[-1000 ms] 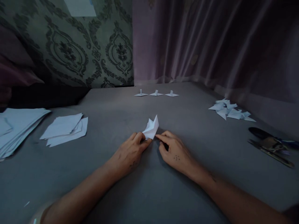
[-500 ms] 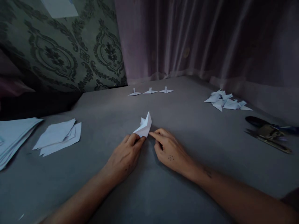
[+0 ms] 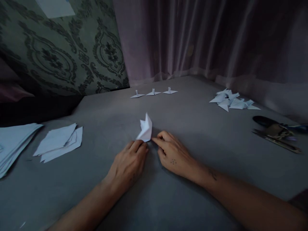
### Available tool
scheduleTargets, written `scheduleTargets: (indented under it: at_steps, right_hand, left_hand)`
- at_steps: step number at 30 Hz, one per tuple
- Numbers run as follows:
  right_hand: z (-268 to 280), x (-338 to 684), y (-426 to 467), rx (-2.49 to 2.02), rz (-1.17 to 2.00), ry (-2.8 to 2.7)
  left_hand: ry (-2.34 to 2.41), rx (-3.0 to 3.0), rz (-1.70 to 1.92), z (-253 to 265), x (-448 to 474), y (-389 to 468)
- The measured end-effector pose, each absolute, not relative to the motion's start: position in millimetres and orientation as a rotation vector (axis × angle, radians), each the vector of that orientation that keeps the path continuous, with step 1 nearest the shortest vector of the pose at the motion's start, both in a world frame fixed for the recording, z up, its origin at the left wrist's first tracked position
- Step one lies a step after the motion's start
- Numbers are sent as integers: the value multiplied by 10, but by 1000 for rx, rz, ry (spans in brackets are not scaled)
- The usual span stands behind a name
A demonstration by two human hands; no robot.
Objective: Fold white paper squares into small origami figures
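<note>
A white folded-paper piece point(image 3: 145, 129) stands in front of me in the head view, its pointed tips rising and its lower edge toward me. My left hand point(image 3: 131, 157) has its fingers closed on the near lower edge, and the fingertips are partly hidden. At the paper's lower right corner is the index finger of my right hand point(image 3: 172, 154), at or just touching it. The other fingers of that hand are curled in, and nothing shows in them.
Three folded paper cranes point(image 3: 153, 92) stand in a row at the back. More folded paper pieces point(image 3: 237, 102) lie heaped at the right, with dark tools point(image 3: 276, 131) nearer. Cut paper squares point(image 3: 57, 141) and larger sheets point(image 3: 16, 144) lie at the left.
The folded paper has tilted more upright and shifted slightly left, its tip now further left. Both hands stay close to it, and the whole view has shifted a little.
</note>
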State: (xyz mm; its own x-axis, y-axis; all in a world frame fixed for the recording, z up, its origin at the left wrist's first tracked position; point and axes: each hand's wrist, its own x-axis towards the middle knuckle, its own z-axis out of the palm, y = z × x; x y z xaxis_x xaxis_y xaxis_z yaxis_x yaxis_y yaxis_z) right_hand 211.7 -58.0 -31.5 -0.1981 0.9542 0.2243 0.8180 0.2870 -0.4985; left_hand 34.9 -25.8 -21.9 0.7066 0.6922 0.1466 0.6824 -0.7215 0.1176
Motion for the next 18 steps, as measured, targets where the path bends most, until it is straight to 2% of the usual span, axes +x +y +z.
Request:
scheduleTargets:
  at_steps: [9, 15, 18]
  right_hand:
    - [-376, 2081, -532, -1643, 377, -1811]
    - [-225, 2187, -419, -1520, 33, -1994]
    - [-167, 2231, -358, -1437, -27, -2146]
  left_hand:
    - [1170, 2883, 297, -242, 330, -161]
    - [1133, 2821, 432, -324, 346, -50]
    - [1088, 2764, 528, -357, 332, -6]
